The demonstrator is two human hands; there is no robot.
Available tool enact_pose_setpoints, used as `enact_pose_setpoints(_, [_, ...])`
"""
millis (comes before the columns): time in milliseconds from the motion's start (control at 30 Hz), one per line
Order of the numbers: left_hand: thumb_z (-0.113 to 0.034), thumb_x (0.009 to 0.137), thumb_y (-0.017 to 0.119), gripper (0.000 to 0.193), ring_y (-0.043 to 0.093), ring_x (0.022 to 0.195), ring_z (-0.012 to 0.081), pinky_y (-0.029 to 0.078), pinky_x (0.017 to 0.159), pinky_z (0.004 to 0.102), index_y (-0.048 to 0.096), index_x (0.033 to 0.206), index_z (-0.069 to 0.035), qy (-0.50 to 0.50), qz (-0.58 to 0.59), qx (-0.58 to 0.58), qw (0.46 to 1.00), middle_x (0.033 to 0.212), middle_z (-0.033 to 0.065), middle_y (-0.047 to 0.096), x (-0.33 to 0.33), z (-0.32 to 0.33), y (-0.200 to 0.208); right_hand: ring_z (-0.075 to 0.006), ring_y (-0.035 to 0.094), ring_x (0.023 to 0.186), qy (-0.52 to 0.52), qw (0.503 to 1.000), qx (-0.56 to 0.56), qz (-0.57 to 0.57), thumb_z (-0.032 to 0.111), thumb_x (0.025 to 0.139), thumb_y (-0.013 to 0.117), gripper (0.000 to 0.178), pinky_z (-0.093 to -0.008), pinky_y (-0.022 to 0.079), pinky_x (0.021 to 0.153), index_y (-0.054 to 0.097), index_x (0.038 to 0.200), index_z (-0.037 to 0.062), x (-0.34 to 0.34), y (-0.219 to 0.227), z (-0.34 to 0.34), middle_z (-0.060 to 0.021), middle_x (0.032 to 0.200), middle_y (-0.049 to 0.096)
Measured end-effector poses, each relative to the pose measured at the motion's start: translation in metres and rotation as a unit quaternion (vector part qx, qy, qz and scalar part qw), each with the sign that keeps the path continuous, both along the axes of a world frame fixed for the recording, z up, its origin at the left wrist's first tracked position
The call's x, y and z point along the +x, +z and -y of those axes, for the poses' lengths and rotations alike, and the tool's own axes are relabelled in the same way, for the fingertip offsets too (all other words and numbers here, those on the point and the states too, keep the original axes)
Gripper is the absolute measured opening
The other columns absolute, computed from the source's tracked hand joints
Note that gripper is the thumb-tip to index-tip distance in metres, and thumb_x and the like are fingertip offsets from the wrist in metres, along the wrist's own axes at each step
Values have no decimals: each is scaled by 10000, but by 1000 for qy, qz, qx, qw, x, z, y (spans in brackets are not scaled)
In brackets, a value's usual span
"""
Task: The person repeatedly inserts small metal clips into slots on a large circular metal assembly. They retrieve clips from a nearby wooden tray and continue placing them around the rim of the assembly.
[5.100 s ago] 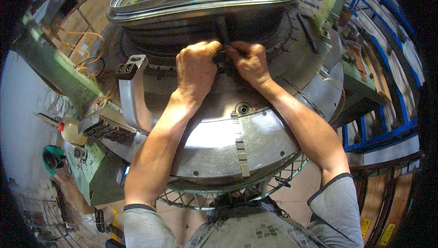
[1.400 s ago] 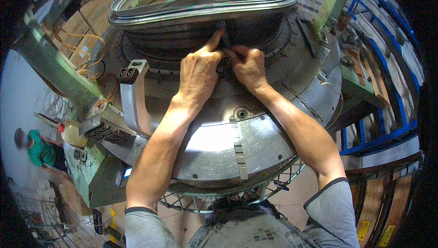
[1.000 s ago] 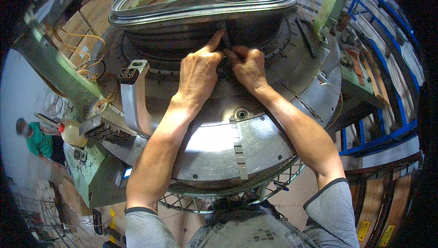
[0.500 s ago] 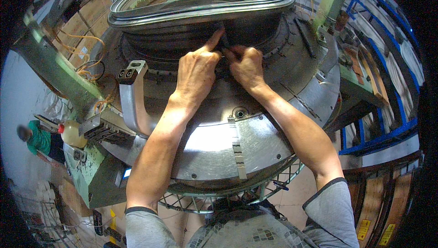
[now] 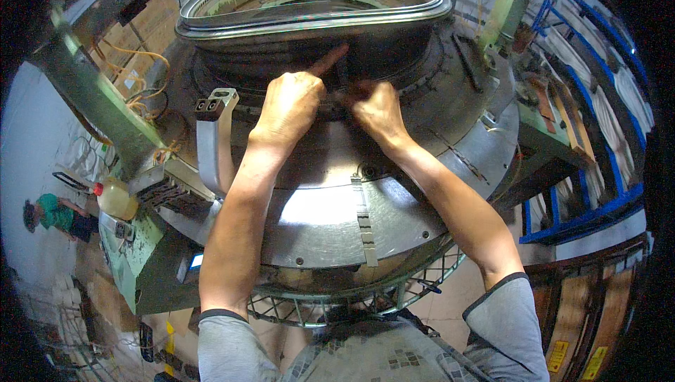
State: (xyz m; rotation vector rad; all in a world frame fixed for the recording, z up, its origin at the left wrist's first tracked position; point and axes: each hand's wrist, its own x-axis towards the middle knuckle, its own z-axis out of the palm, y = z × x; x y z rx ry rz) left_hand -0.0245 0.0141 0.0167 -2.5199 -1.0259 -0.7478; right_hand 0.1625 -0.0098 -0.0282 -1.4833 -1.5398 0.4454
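Left hand (image 5: 290, 104) farther left than before, dark cylinder (image 5: 390, 50) just beyond.

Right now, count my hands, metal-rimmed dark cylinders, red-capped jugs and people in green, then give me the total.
Left hand and right hand: 2
Metal-rimmed dark cylinder: 1
Red-capped jug: 1
Person in green: 1
Total: 5

The head-worn fisheye camera faces down and forward from above the wearer's torso (image 5: 373, 359). Forearms (image 5: 238, 234) extend from the lower edge at close range; the round machine (image 5: 316, 238) occupies the centre.
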Motion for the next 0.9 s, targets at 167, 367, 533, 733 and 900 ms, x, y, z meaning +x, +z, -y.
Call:
enact_pose_setpoints(167, [-15, 758, 610, 75, 698, 777, 404, 576, 682, 480, 679, 751, -42, -7, 9, -47, 999, 827, 220, 693, 1, 5, 4, -382, 690, 604, -4, 995, 102, -24, 89, 654, 626, 183, -471, 535, 605, 650, 673, -92, -5, -17, 2, -292, 662, 646])
enact_pose_setpoints(367, [-59, 758, 646, 104, 735, 794, 340, 605, 689, 440, 744, 785, -82, -18, -34, -64, 997, 824, 176, 728, 3, 8, 3, -362, 643, 530, 12, 999, 4, -40, 100, 631, 575, 207, -476, 504, 561, 600, 630, -105, 5, -29, 17, -294, 600, 601])
enact_pose_setpoints(533, [11, 724, 626, 92, 696, 830, 393, 576, 723, 482, 672, 779, -48, -11, 16, -2, 1000, 860, 196, 696, 3, -2, 3, -161, 675, 667, -17, 998, 55, 0, 90, 804, 683, 146, -344, 529, 627, 777, 885, 12, 12, -31, -5, -102, 791, 758])
enact_pose_setpoints(733, [25, 750, 617, 68, 704, 794, 394, 588, 694, 472, 655, 761, -30, 40, 26, 16, 999, 832, 208, 692, 10, -7, 3, -238, 720, 715, -129, 972, 193, 21, 269, 779, 836, 229, -354, 542, 656, 767, 850, 63, -13, -24, -52, -136, 821, 750])
enact_pose_setpoints(900, [42, 749, 613, 77, 706, 787, 402, 590, 694, 485, 655, 751, -22, 35, 32, 11, 999, 825, 218, 691, 10, -4, 5, -348, 720, 726, -129, 957, 201, 165, 333, 767, 813, 278, -434, 566, 650, 736, 805, 69, 1, -5, -49, -179, 782, 722])
